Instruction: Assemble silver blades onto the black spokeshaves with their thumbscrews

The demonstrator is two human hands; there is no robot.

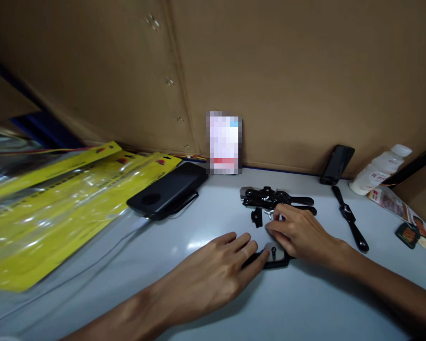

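Observation:
My left hand (222, 260) lies palm down over a black spokeshave (279, 263) on the table, its fingers bent around one handle. A flat metal blade and an upright black screw (273, 253) show at the middle of that tool. My right hand (298, 232) is just beyond it, fingers bent together in a pinch; whatever is between the tips is hidden. Close to those fingertips lie a small silver thumbscrew (269, 214) and a small black cap piece (256, 217). Behind them rests a pile of black spokeshaves (270, 198).
Another spokeshave (350, 218) lies to the right. A phone (336, 165), a plastic bottle (379, 170) and a small dark object (407, 235) are further right. Yellow blister packs (57, 213) and a cabled black device (166, 192) occupy the left. A cardboard wall (287, 80) closes the back.

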